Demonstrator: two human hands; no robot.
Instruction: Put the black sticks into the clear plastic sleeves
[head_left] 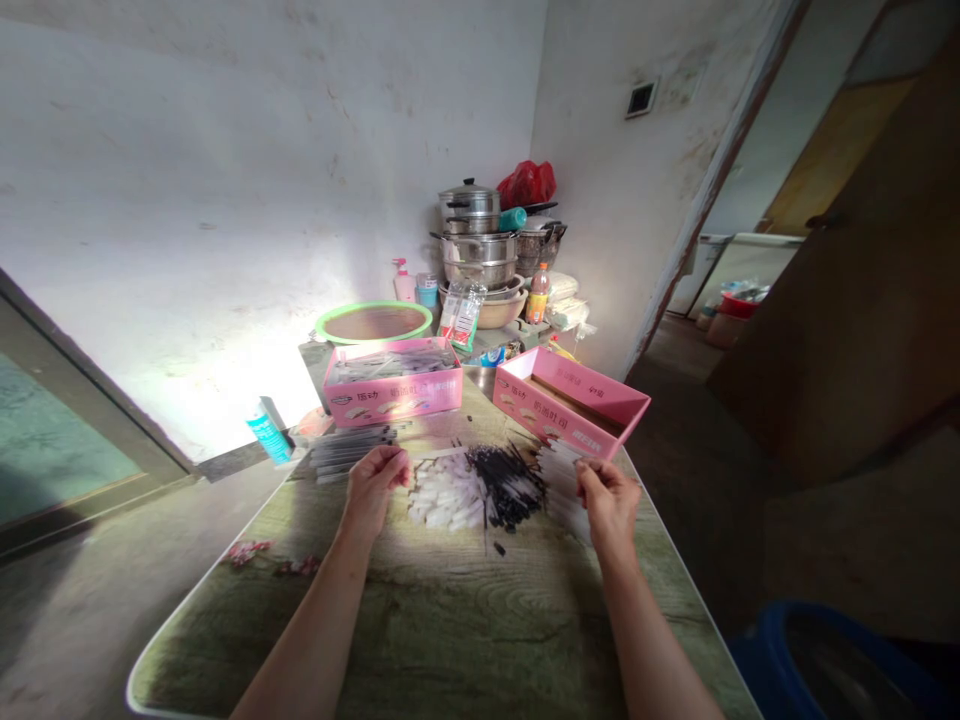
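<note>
My left hand [377,485] is closed in a pinch at the left edge of a pile of small white pieces [448,490]. Whatever its fingertips hold is too small to make out. On the right, my right hand [609,497] is also pinched, over a bundle of thin whitish sticks [564,485]; I cannot tell what is between its fingers. A heap of short black pieces [511,487] lies between the hands, touching the white pile. Behind my left hand rests a row of slim grey sticks [349,452].
A pink box [397,398] full of thin sticks stands at the back left of the table [450,620]. Another pink box [574,410] with a brown inside stands back right. Beyond are a green-rimmed basin [427,318], stacked steel pots [480,258] and a bottle [538,293].
</note>
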